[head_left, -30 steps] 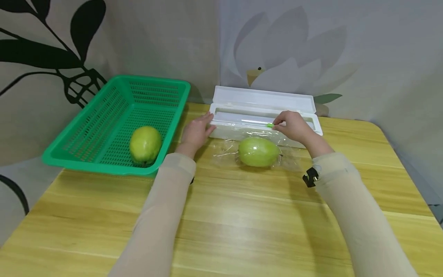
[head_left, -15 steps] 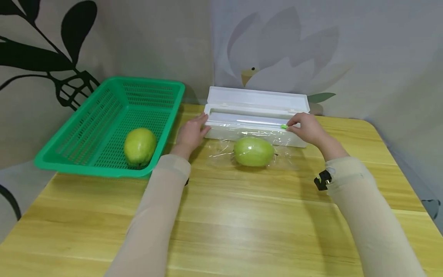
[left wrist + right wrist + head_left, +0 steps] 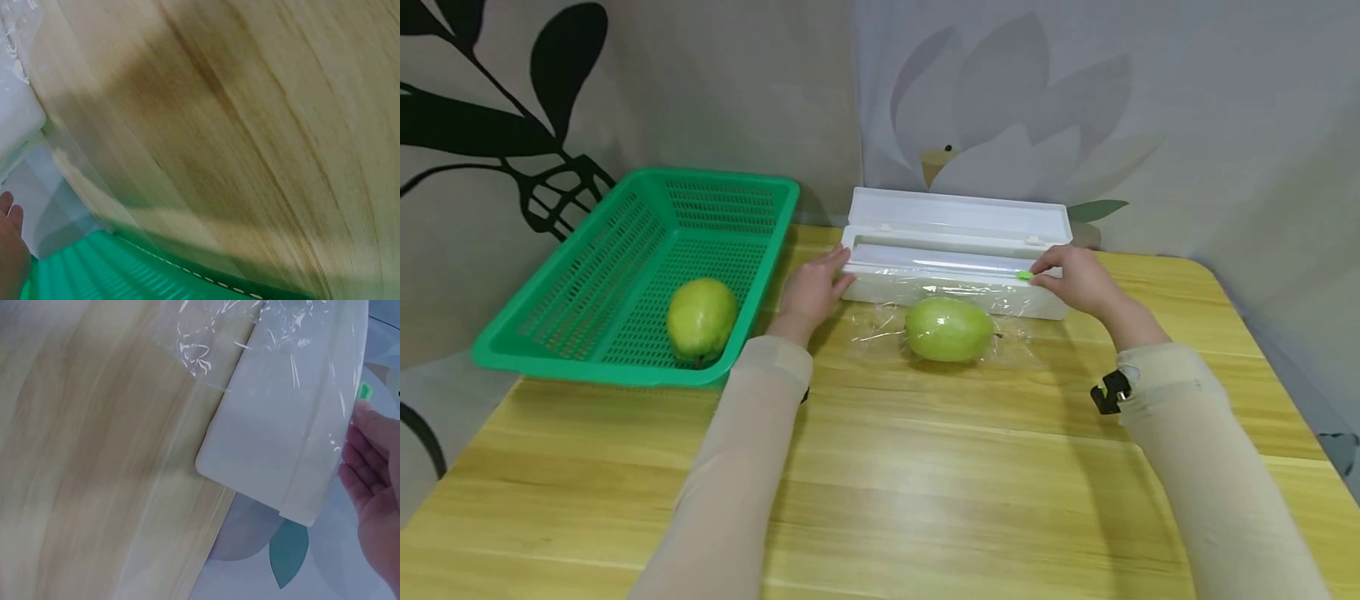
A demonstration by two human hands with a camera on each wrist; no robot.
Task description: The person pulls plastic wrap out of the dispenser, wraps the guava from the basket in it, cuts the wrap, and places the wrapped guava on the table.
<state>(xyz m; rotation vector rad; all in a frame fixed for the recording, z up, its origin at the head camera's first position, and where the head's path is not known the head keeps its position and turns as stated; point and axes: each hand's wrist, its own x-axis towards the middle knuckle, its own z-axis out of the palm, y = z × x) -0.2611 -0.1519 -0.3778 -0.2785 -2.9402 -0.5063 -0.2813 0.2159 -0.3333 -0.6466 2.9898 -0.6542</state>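
A white cling film dispenser box (image 3: 871, 288) stands at the back of the table with its lid up. My right hand (image 3: 1081, 282) pinches the small green cutter slider (image 3: 1024, 275) near the right end of its track. At the box's left end rests my left hand (image 3: 808, 292), its fingers fairly straight against the side. Clear film (image 3: 281, 344) hangs over the front wall and spreads onto the table. A green pear-like fruit (image 3: 950, 330) lies under or in this film, just in front of the box.
To the left, a green plastic basket (image 3: 602, 372) holds one more green fruit (image 3: 702, 321). A patterned wall covering (image 3: 737, 92) rises directly behind the box and basket. The wooden table (image 3: 925, 483) has a rounded corner at the back right.
My right hand has slid the green cutter rightward along the box, mostly in the first half second. My left hand stays at the left end; the fruit keeps its place.
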